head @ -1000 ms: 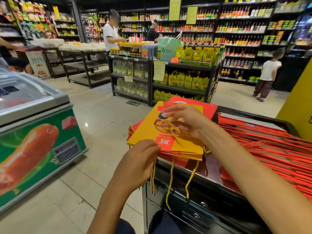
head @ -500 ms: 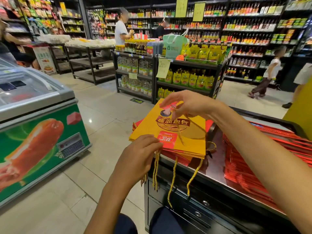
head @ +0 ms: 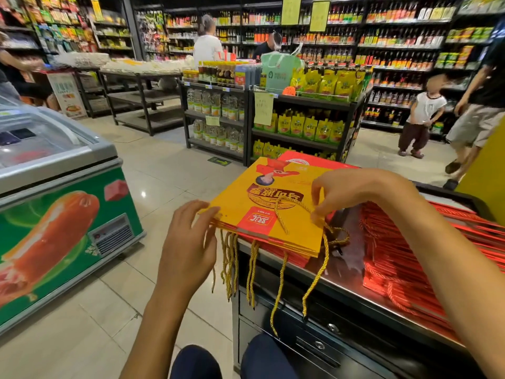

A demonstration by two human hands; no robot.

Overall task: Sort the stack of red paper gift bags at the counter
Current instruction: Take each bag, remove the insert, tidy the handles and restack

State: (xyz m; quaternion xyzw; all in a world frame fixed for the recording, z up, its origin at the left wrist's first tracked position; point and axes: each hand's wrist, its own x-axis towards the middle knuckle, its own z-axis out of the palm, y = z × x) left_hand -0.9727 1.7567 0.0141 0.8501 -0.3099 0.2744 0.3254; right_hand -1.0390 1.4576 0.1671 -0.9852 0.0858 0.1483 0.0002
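A pile of flat yellow paper gift bags (head: 273, 206) with gold cord handles lies on the counter's (head: 341, 285) left end, on top of red bags. My left hand (head: 191, 242) touches the pile's near left corner with its fingertips, fingers lightly bent. My right hand (head: 352, 192) pinches a gold cord handle (head: 289, 212) at the top bag's right edge. More gold cords hang over the counter's front edge. A big fanned stack of red paper gift bags (head: 410, 258) with red cords covers the counter's right part.
A chest freezer (head: 54, 201) with a sausage picture stands to the left across a tiled aisle. Store shelves (head: 273, 110) with yellow packets and bottles stand ahead. A child (head: 420, 116) and an adult (head: 478, 105) walk at the back right. The counter has drawers (head: 328, 348) below.
My right hand has slid from the top bag's far edge to its right edge and now pinches the gold cord. My left hand rose to the pile's corner. The camera tilted.
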